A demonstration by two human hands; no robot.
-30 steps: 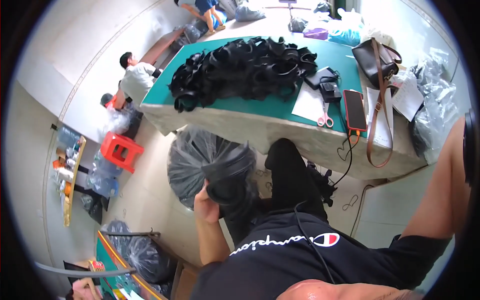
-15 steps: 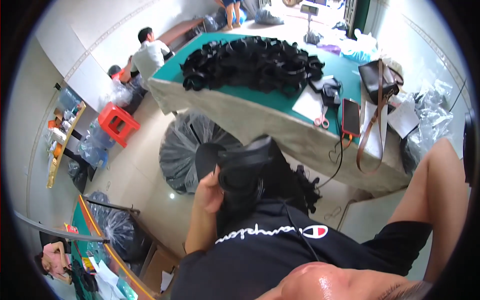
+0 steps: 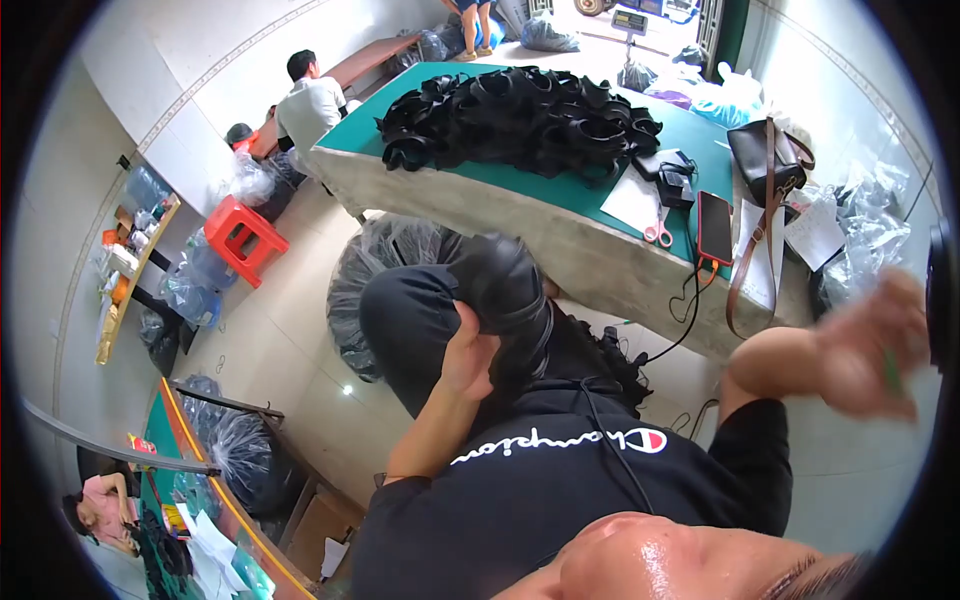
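One hand [image 3: 470, 357], the left, holds black pieces [image 3: 508, 300].

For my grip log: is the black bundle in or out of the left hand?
In: the left hand holds the black bundle, thumb showing alongside.

A: What's blurred?
B: The right hand [image 3: 872, 345], at three o'clock; the green thing [image 3: 892, 370] there is too smeared to identify.
A: And the left hand [image 3: 470, 362], near the dial's centre?
B: Its fingers are mostly hidden by the black curved pieces [image 3: 508, 300].
A: Anything cropped?
B: The standing person [image 3: 469, 32] at twelve, above the legs.
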